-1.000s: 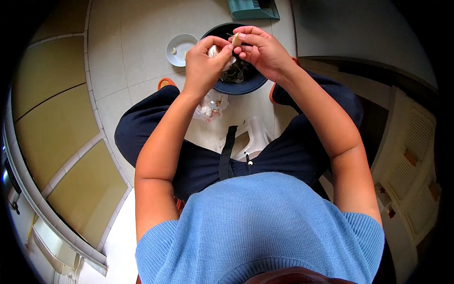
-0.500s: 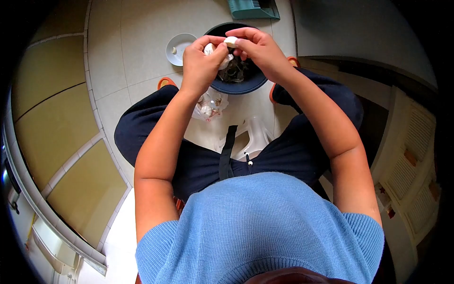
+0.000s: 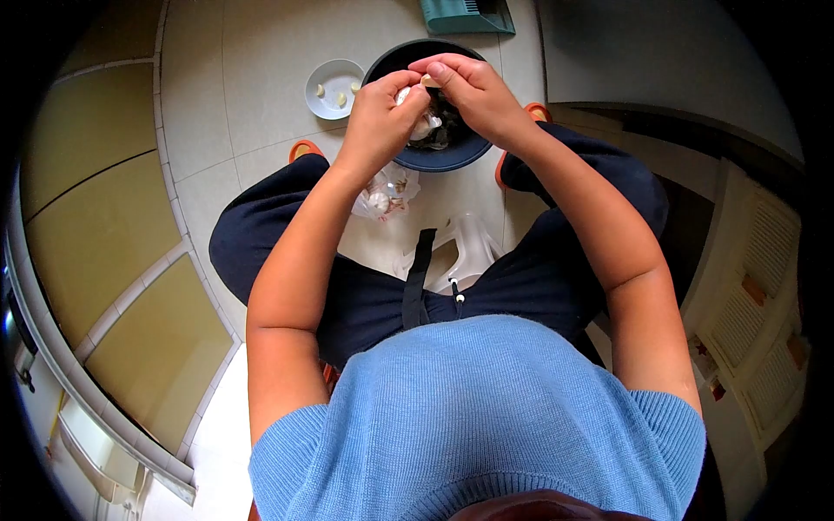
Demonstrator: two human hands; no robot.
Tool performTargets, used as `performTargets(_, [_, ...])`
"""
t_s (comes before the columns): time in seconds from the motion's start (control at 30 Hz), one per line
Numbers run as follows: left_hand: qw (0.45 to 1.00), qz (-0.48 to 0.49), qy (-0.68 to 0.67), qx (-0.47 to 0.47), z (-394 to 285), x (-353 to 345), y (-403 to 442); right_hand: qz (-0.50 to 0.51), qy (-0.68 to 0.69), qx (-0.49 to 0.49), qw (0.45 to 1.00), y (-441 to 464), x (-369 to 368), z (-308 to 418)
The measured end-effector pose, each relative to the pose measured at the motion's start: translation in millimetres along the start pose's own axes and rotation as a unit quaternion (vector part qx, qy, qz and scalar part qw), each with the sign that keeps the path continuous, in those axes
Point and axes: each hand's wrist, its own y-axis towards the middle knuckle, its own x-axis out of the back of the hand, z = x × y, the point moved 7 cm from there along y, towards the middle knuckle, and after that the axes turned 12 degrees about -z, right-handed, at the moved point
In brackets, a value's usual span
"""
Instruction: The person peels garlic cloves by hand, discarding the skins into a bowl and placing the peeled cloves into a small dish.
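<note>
Both hands meet over a dark bin (image 3: 447,162) on the floor. My left hand (image 3: 382,115) is closed around white garlic (image 3: 402,95), partly hidden by its fingers. Between the fingertips of both hands is a pale garlic clove (image 3: 428,81). My right hand (image 3: 470,94) pinches that clove from the right. White papery garlic (image 3: 426,128) shows just beneath my left hand; whether it is held or lies in the bin I cannot tell. Left of the bin, a white bowl (image 3: 323,69) contains three visible cloves.
A plastic bag with garlic bulbs (image 3: 380,201) lies on the floor below my left forearm. A white plastic stool (image 3: 472,247) stands between my legs. Past the bin is a green dustpan (image 3: 473,17). Orange footwear (image 3: 539,112) shows beside the bin.
My left hand has shifted slightly right, uncovering more of the bowl and its cloves. My fingers now cover more of the pinched clove.
</note>
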Motion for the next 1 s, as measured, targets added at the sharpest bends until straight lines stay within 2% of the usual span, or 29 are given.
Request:
performTargets(0.03, [0.999, 0.026, -0.019, 0.025, 4.7, -3.3, -0.9, -0.005, -0.029, 0.063, 0.998, 0.2, 0.0, 5.2])
performTargets(0.1, [0.997, 0.052, -0.038, 0.049, 11.3, -7.1, -1.2, -0.009, -0.063, 0.094, 0.994, 0.3, 2.4, 12.5])
performTargets(0.17, [0.996, 0.058, 0.028, -0.065, 2.5, -8.6, -1.2, -0.013, -0.097, 0.124, 0.987, -0.9, 3.6, 21.6])
performTargets(0.23, [0.995, 0.065, 0.027, -0.065, 3.0, -11.7, -4.0, -0.055, -0.252, 0.168, 0.951, -3.5, 7.3, 25.1])
performTargets(0.33, [0.995, 0.066, 0.028, -0.072, -5.1, -16.6, -6.4, -0.074, -0.291, 0.193, 0.934, -4.2, 8.2, 28.1])
performTargets(0.47, [0.99, 0.023, 0.067, -0.12, -16.8, -14.5, -3.4, -0.076, -0.23, 0.172, 0.955, -4.9, 6.5, 24.6])
performTargets(0.67, [0.993, 0.047, 0.073, -0.078, -9.2, -17.5, -7.4, -0.071, -0.25, 0.164, 0.951, -5.4, 6.9, 23.0])
performTargets(0.8, [0.996, 0.038, 0.047, -0.072, -15.7, -15.7, -8.2, -0.04, -0.207, 0.149, 0.966, -0.6, 5.5, 22.0])
performTargets(0.87, [0.997, 0.045, 0.057, -0.032, -13.0, -15.6, -9.6, -0.034, -0.203, 0.151, 0.967, -1.2, 5.1, 21.7])
performTargets(1.0, [0.991, 0.028, 0.103, -0.08, -8.4, -13.8, -10.8, -0.001, -0.181, 0.121, 0.976, 2.8, 5.6, 14.3])
